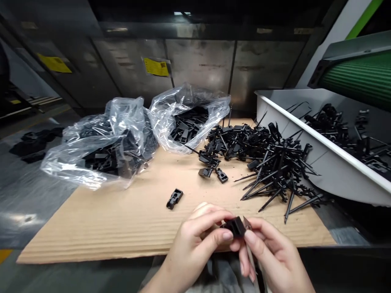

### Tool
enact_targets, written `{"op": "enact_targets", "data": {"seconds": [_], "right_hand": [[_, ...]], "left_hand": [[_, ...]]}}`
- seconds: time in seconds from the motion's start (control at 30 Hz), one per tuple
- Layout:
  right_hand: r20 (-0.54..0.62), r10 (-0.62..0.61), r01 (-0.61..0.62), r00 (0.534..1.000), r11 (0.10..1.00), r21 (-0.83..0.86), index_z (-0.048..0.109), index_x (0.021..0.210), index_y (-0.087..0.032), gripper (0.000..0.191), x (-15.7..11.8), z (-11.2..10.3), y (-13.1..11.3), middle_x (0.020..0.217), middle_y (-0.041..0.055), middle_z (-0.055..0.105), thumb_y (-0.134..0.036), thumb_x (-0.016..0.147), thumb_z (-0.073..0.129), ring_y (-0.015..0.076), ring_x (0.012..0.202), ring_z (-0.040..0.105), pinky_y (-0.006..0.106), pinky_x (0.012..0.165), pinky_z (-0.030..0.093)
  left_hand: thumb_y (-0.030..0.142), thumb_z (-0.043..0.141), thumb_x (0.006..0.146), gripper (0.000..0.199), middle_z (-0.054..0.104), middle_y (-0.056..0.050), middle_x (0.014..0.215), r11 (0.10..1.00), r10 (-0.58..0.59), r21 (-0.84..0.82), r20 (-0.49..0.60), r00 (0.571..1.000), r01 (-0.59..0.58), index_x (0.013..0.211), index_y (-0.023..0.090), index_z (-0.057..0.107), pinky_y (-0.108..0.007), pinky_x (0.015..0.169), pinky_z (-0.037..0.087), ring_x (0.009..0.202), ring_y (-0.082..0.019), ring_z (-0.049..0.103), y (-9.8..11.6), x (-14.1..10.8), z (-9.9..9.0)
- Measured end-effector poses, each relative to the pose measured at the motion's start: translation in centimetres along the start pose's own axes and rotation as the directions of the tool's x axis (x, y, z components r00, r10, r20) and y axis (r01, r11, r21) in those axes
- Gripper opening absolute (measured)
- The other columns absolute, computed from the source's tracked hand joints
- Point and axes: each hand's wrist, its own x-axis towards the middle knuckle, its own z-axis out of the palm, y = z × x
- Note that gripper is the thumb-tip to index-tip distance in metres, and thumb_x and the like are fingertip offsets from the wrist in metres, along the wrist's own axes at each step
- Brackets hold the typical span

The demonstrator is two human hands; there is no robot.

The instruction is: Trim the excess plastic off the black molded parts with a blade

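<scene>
Left hand (192,244) pinches a black plastic part (235,226) between thumb and fingers, long axis roughly sideways, left end hidden by fingers. Thin metal blade (246,223) stands against its right end, lower length blurred; right hand (269,252) pinches it, over the cardboard sheet (91,232) edge.

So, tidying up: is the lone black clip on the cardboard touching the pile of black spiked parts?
Apart. The head view shows bare cardboard between the black clip and the pile.

Matt black plastic part (235,226), ribbed brown cardboard (122,228), glossy clear polythene bags (128,114)
</scene>
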Motion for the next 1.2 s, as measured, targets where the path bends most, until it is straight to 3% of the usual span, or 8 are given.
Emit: {"op": "enact_targets", "data": {"seconds": [0.13, 0.2, 0.27, 0.33, 0.4, 0.5, 1.07, 1.2], "right_hand": [[-0.024, -0.073, 0.07, 0.997, 0.994, -0.087, 0.066, 0.083, -0.02, 0.023, 0.7, -0.5, 0.5, 0.047, -0.0038, 0.056, -0.041, 0.082, 0.056, 0.0046, 0.038, 0.047, 0.014, 0.038, 0.038], [-0.024, -0.216, 0.203, 0.976, 0.948, -0.246, 0.066, 0.091, -0.024, 0.016, 0.7, -1.3, 1.1, 0.048, -0.0049, 0.056, -0.032, 0.086, 0.053, 0.0054, 0.04, 0.05, 0.014, 0.041, 0.041], [0.037, -0.439, 0.41, 0.898, 0.802, -0.433, 0.061, 0.104, -0.029, 0.022, 0.5, -2.2, 1.4, 0.057, -0.0047, 0.062, -0.02, 0.087, 0.05, 0.0065, 0.045, 0.055, 0.015, 0.047, 0.046], [0.193, -0.591, 0.571, 0.783, 0.561, -0.599, 0.057, 0.112, -0.028, 0.032, 0.6, -3.2, 1.2, 0.07, -0.0019, 0.066, -0.012, 0.085, 0.05, 0.009, 0.056, 0.061, 0.017, 0.056, 0.049], [0.356, -0.582, 0.625, 0.731, 0.362, -0.692, 0.056, 0.112, -0.022, 0.03, 0.8, -3.9, 0.9, 0.075, 0.0019, 0.065, -0.011, 0.084, 0.051, 0.0126, 0.063, 0.062, 0.021, 0.059, 0.051], [0.447, -0.527, 0.625, 0.723, 0.225, -0.747, 0.057, 0.106, -0.016, 0.022, 1.1, -4.2, 0.5, 0.071, 0.0044, 0.061, -0.013, 0.085, 0.05, 0.0156, 0.064, 0.058, 0.026, 0.055, 0.049], [0.368, -0.51, 0.536, 0.777, 0.23, -0.812, 0.059, 0.098, -0.017, 0.017, 1.3, -2.7, 1.0, 0.067, 0.0032, 0.057, -0.014, 0.087, 0.047, 0.0153, 0.062, 0.054, 0.026, 0.055, 0.044], [0.224, -0.571, 0.409, 0.79, 0.218, -0.886, 0.062, 0.093, -0.014, 0.016, 1.9, -2.9, 0.6, 0.071, 0.0054, 0.061, -0.016, 0.088, 0.047, 0.0168, 0.066, 0.057, 0.028, 0.059, 0.045]], "left_hand": [[0.024, 0.062, 0.082, 0.011, 0.068, -0.002, 0.081, 0.995, 0.084, 0.048, 0.018, 0.996, -0.084, 0.09, 0.02, 0.069, -0.023, 0.074, 0.047, 0.076, -0.016, 0.061, -0.6, 0.7, 1.0], [0.024, 0.064, 0.08, 0.011, 0.068, -0.002, 0.079, 0.981, 0.145, 0.135, -0.025, 0.989, -0.141, 0.088, 0.018, 0.068, -0.021, 0.072, 0.048, 0.073, -0.016, 0.062, -0.8, 0.7, 1.0], [0.022, 0.062, 0.082, 0.013, 0.069, -0.004, 0.083, 0.944, 0.234, 0.255, -0.062, 0.97, -0.212, 0.093, 0.016, 0.067, -0.021, 0.072, 0.048, 0.077, -0.016, 0.063, -1.2, 0.6, 0.9], [0.018, 0.06, 0.083, 0.018, 0.07, -0.007, 0.091, 0.894, 0.309, 0.36, -0.058, 0.949, -0.269, 0.1, 0.013, 0.063, -0.022, 0.076, 0.048, 0.085, -0.017, 0.063, -1.7, 0.5, 0.8], [0.013, 0.056, 0.084, 0.02, 0.069, -0.01, 0.096, 0.851, 0.351, 0.425, -0.02, 0.936, -0.31, 0.104, 0.011, 0.06, -0.023, 0.083, 0.047, 0.091, -0.018, 0.062, -2.1, 0.4, 0.8], [0.009, 0.049, 0.087, 0.024, 0.066, -0.013, 0.105, 0.801, 0.401, 0.472, 0.034, 0.915, -0.369, 0.11, 0.008, 0.055, -0.025, 0.092, 0.043, 0.102, -0.018, 0.058, -2.7, 0.2, 0.8], [0.008, 0.042, 0.089, 0.02, 0.069, -0.013, 0.092, 0.719, 0.422, 0.576, 0.083, 0.903, -0.389, 0.105, 0.006, 0.054, -0.022, 0.079, 0.048, 0.089, -0.018, 0.065, -2.8, 0.2, 0.8], [0.01, 0.045, 0.089, 0.02, 0.069, -0.012, 0.094, 0.766, 0.41, 0.506, 0.092, 0.907, -0.397, 0.108, 0.007, 0.054, -0.019, 0.085, 0.046, 0.092, -0.016, 0.064, -3.0, 0.0, 0.7]]}}
